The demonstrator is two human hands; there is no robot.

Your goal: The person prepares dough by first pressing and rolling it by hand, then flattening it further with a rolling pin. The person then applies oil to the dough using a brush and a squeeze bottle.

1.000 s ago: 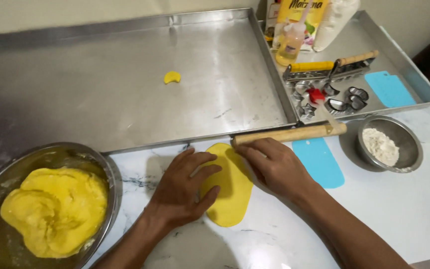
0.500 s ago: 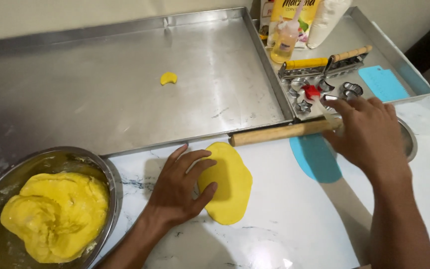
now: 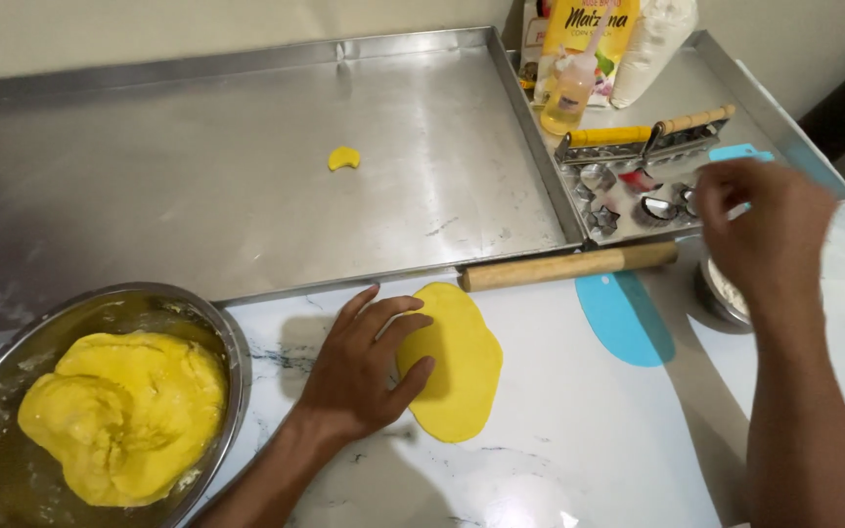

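Right hand over the cutters, left pinning the dough

My left hand (image 3: 364, 376) lies flat, fingers spread, on the yellow dough sheet (image 3: 457, 360); right hand (image 3: 770, 235), blurred, finger position unclear, hovers at two o'clock beside the metal cutters (image 3: 638, 196).

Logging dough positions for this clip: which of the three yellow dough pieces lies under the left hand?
The flat rolled-out oval on the marble counter; the left hand rests on its edge. The big lump fills the bowl, the small crescent sits in the tray.
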